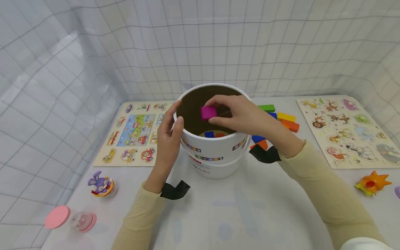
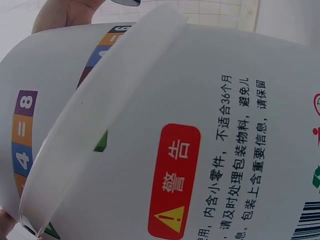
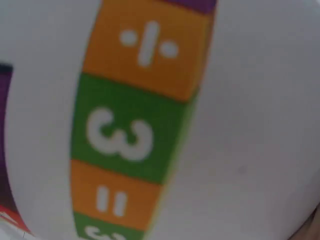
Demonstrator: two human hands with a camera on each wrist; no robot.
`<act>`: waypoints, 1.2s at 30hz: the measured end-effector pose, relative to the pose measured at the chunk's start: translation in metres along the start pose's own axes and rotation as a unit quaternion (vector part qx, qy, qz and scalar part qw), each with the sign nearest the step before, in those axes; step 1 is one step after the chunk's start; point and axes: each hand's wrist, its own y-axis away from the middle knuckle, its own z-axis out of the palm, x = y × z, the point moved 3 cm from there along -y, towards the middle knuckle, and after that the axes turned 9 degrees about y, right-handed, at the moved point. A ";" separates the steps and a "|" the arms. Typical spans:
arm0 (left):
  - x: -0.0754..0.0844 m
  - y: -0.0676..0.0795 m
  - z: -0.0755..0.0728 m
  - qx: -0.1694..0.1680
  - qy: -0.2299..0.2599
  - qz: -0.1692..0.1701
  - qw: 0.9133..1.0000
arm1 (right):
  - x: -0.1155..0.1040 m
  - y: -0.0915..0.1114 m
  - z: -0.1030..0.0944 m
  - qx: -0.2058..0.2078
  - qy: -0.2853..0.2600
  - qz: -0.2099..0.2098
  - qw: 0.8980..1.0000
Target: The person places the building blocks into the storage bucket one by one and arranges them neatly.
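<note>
A white plastic bucket [image 1: 218,147] printed with sums stands upright on the tabletop. The vehicle puzzle board [image 1: 120,147] lies left of the bucket, the animal puzzle board [image 1: 323,133] well to its right. The left hand [image 1: 167,135] rests on the bucket's left rim, thumb and index finger spread apart. The right hand [image 1: 239,114], reaching over the bucket's right rim, pinches a magenta toy block [image 1: 208,113] between thumb and fingers. The purple rabbit toy [image 1: 101,184] sits left of the bucket, nearer the person. Loose building blocks [image 1: 285,117] lie just right of the bucket (green, blue, yellow and orange), and a blue block [image 1: 209,134] is on its floor. The magenta block lies left of the right palm, at the fingertips and within the bucket's mouth, with no clear long axis; how far below the rim is hard to judge.
</note>
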 end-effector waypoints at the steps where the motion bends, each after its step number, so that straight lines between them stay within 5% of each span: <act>1: 0.000 0.000 0.000 0.002 -0.002 -0.001 1.000 | 0.001 -0.003 0.000 -0.008 0.024 -0.002 1.000; 10: -0.001 0.000 -0.001 0.002 0.003 -0.003 1.000 | 0.008 -0.013 0.000 -0.050 0.061 0.017 0.997; 16: -0.001 0.000 0.000 0.000 0.012 -0.002 1.000 | 0.009 -0.011 0.001 -0.021 0.073 0.027 0.997; 23: 0.018 0.002 0.005 0.004 0.004 -0.022 1.000 | 0.013 0.000 0.001 0.112 0.040 0.029 0.992; 30: 0.022 0.003 0.007 0.000 0.005 -0.010 1.000 | 0.029 0.031 -0.002 0.301 0.021 0.030 0.953; 36: 0.004 0.001 0.000 -0.003 0.013 0.005 1.000 | 0.060 0.061 0.001 0.312 0.000 0.087 0.946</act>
